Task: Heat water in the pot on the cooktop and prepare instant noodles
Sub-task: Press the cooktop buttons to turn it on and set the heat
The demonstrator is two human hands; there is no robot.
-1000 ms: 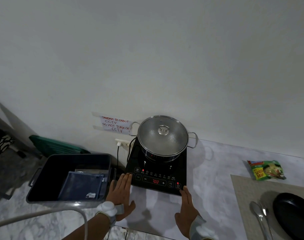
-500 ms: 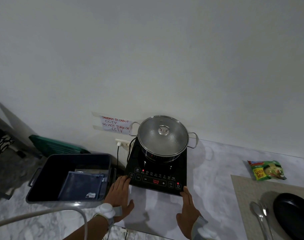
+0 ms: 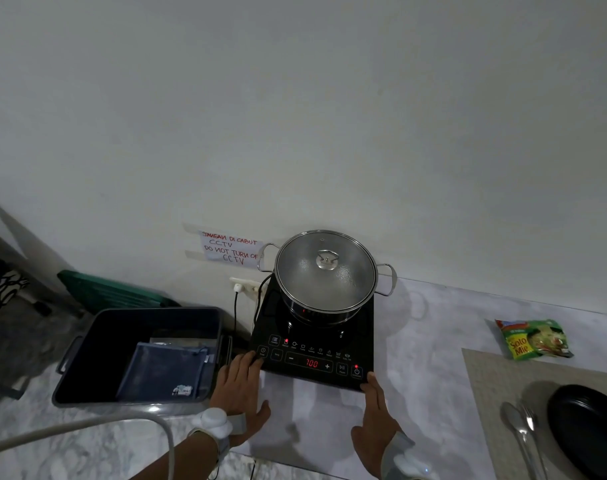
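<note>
Head view: the left hand (image 3: 239, 389) has slid forward, straight fingers touching the front-left corner of the cooktop (image 3: 359, 337), the right hand (image 3: 374, 414) likewise relaxed front-right, while the lidded pot (image 3: 326, 275) sits on it, apparently heating at 700, noodle packet (image 3: 534, 337) untouched.

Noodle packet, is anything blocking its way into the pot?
Yes. The lid sits on the pot, covering its opening. On the counter between the noodle packet and the pot, nothing visible stands.
</note>
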